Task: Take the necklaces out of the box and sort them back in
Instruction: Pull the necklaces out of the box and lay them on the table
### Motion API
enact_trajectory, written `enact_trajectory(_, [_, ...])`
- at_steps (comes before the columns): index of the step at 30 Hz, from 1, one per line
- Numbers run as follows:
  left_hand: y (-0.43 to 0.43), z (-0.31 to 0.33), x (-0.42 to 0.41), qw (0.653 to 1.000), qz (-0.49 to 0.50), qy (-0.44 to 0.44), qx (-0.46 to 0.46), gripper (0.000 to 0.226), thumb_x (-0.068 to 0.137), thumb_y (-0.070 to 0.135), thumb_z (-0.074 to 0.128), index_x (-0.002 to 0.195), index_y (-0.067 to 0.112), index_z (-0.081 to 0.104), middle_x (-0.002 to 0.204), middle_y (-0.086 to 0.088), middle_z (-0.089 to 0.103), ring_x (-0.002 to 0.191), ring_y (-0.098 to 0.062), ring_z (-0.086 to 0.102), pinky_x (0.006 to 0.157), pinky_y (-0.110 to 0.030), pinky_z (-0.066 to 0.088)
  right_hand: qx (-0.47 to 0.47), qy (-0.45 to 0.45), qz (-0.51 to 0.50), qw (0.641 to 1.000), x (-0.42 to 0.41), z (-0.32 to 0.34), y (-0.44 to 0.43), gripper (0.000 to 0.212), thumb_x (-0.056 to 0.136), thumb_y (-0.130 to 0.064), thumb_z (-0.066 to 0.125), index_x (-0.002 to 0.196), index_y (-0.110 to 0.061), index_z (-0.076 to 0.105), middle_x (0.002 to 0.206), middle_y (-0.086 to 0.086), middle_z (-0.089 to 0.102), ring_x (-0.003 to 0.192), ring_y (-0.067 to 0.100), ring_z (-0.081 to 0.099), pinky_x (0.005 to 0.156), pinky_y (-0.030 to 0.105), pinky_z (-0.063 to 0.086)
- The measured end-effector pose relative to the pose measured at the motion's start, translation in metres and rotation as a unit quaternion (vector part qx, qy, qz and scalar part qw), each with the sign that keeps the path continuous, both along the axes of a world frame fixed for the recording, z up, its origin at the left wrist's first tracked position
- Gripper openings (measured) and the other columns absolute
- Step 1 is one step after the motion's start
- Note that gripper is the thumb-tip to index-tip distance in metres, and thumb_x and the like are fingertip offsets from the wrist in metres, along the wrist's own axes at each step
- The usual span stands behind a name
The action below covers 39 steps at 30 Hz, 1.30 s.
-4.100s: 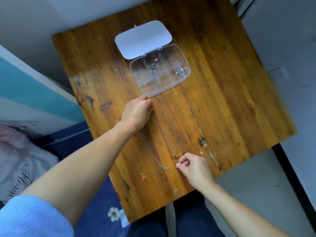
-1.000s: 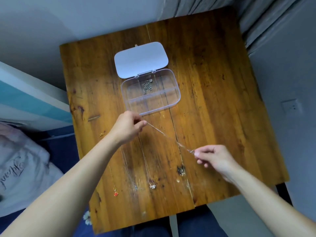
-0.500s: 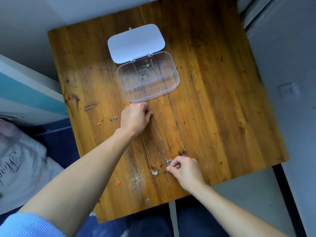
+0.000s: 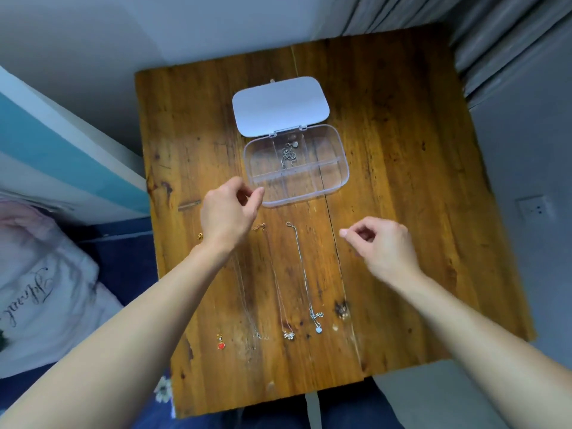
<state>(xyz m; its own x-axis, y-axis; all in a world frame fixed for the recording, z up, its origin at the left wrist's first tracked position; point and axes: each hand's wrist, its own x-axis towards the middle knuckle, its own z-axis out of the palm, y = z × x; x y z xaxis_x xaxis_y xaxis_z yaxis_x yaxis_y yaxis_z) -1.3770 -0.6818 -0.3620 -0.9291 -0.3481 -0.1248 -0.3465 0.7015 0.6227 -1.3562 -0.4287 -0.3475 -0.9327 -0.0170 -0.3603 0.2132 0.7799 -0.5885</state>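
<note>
A clear compartment box (image 4: 339,181) lies open on the wooden table (image 4: 402,181), its white lid (image 4: 280,105) folded back. One silver necklace (image 4: 289,154) is coiled in a rear compartment. Several necklaces lie stretched out side by side in front of the box: one with a red heart pendant (image 4: 221,345), a plain silver chain (image 4: 247,305), one with a small silver pendant (image 4: 288,335), and one with a pale heart pendant (image 4: 318,329). My left hand (image 4: 227,215) hovers by the box's near-left corner, fingers loosely curled, holding nothing. My right hand (image 4: 382,246) hovers right of the chains, empty.
A grey wall and curtain (image 4: 483,32) stand behind the table. At the left is a bed with a pink pillow (image 4: 37,289) and blue floral bedding (image 4: 148,394). A wall socket (image 4: 534,209) is at the right. My legs are under the table's near edge.
Both hands have let go of the chain with the pale heart pendant, which now lies straight on the table. They have lifted and moved apart, the right hand going up and rightward.
</note>
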Motion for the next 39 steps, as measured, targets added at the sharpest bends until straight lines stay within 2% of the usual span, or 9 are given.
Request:
enact_trajectory(5, [-0.007, -0.012, -0.019, 0.975, 0.084, -0.091, 0.187, 0.020, 0.089, 0.029, 0.065, 0.092, 0.011, 0.057, 0.087, -0.017, 0.069, 0.075, -0.034, 0.065, 0.073, -0.044, 0.055, 0.013, 0.090, 0.081, 0.993, -0.096, 0.015, -0.045, 0.015, 0.087, -0.034, 0.066, 0.081, -0.022, 0.073, 0.078, -0.002, 0.072, 0.075, 0.017, 0.062, 0.066, 0.027, 0.044])
enact_trajectory(9, [0.000, -0.022, -0.019, 0.935, 0.130, -0.118, 0.310, 0.015, 0.094, 0.020, 0.061, 0.097, 0.009, 0.052, 0.074, -0.015, 0.062, 0.051, -0.022, 0.059, 0.044, -0.029, 0.049, 0.136, 0.124, 0.209, 0.960, -0.142, -0.006, -0.086, 0.020, 0.093, -0.029, 0.057, 0.102, -0.021, 0.072, 0.100, 0.003, 0.073, 0.084, 0.021, 0.062, 0.069, 0.030, 0.048])
enact_trajectory(13, [-0.003, -0.030, -0.016, 0.925, 0.137, -0.106, 0.339, 0.014, 0.093, 0.020, 0.062, 0.095, 0.010, 0.052, 0.065, -0.007, 0.060, 0.051, -0.021, 0.060, 0.045, -0.029, 0.048, 0.301, 0.142, 0.345, 0.878, -0.165, -0.030, -0.106, 0.021, 0.090, -0.013, 0.051, 0.101, -0.015, 0.069, 0.098, 0.014, 0.070, 0.089, 0.038, 0.064, 0.066, 0.036, 0.045])
enact_trajectory(17, [-0.004, -0.038, -0.015, 0.928, 0.130, -0.098, 0.335, 0.016, 0.092, 0.024, 0.063, 0.083, 0.018, 0.051, 0.064, -0.005, 0.062, 0.050, -0.019, 0.060, 0.047, -0.031, 0.049, 0.346, 0.179, 0.374, 0.841, -0.174, -0.033, -0.112, 0.015, 0.086, -0.011, 0.056, 0.089, -0.011, 0.070, 0.086, 0.017, 0.069, 0.078, 0.040, 0.064, 0.057, 0.033, 0.034])
enact_trajectory(26, [-0.003, -0.041, -0.012, 0.934, 0.127, -0.096, 0.320, 0.016, 0.092, 0.030, 0.062, 0.082, 0.022, 0.053, 0.069, -0.008, 0.065, 0.056, -0.020, 0.067, 0.042, -0.022, 0.044, 0.354, 0.123, 0.326, 0.868, -0.173, -0.031, -0.114, 0.009, 0.086, -0.013, 0.058, 0.090, -0.010, 0.066, 0.076, 0.012, 0.059, 0.065, 0.032, 0.050, 0.058, 0.033, 0.036])
enact_trajectory(30, [-0.004, -0.038, -0.014, 0.937, 0.120, -0.106, 0.311, 0.015, 0.092, 0.029, 0.062, 0.084, 0.020, 0.053, 0.074, -0.012, 0.067, 0.060, -0.022, 0.067, 0.049, -0.028, 0.047, 0.274, 0.051, 0.326, 0.903, -0.171, -0.025, -0.107, 0.026, 0.088, -0.031, 0.060, 0.076, -0.009, 0.064, 0.069, 0.003, 0.061, 0.063, 0.022, 0.057, 0.058, 0.034, 0.048])
enact_trajectory(33, [-0.004, -0.031, -0.017, 0.953, 0.114, -0.096, 0.265, 0.014, 0.089, 0.025, 0.066, 0.090, 0.013, 0.060, 0.079, -0.013, 0.067, 0.072, -0.028, 0.066, 0.064, -0.039, 0.054, 0.116, 0.004, 0.244, 0.963, -0.170, -0.010, -0.088, 0.025, 0.085, -0.026, 0.059, 0.067, -0.011, 0.068, 0.065, 0.002, 0.067, 0.062, 0.018, 0.063, 0.053, 0.028, 0.048])
enact_trajectory(35, [-0.004, -0.022, -0.020, 0.973, 0.108, -0.058, 0.194, 0.015, 0.087, 0.025, 0.068, 0.093, 0.012, 0.063, 0.083, -0.007, 0.068, 0.079, -0.024, 0.064, 0.073, -0.037, 0.053, -0.021, -0.037, 0.153, 0.987, -0.166, 0.002, -0.067, 0.022, 0.085, -0.017, 0.061, 0.066, -0.007, 0.067, 0.068, 0.006, 0.070, 0.062, 0.016, 0.070, 0.048, 0.023, 0.049])
enact_trajectory(39, [0.010, -0.001, -0.032, 0.991, 0.050, 0.044, 0.117, 0.013, 0.087, 0.017, 0.065, 0.097, 0.009, 0.064, 0.098, -0.008, 0.065, 0.091, -0.022, 0.061, 0.082, -0.036, 0.051, -0.178, -0.093, 0.027, 0.979, -0.151, 0.017, -0.022, 0.013, 0.082, -0.006, 0.068, 0.071, 0.002, 0.068, 0.072, 0.015, 0.072, 0.061, 0.015, 0.072, 0.048, 0.019, 0.053])
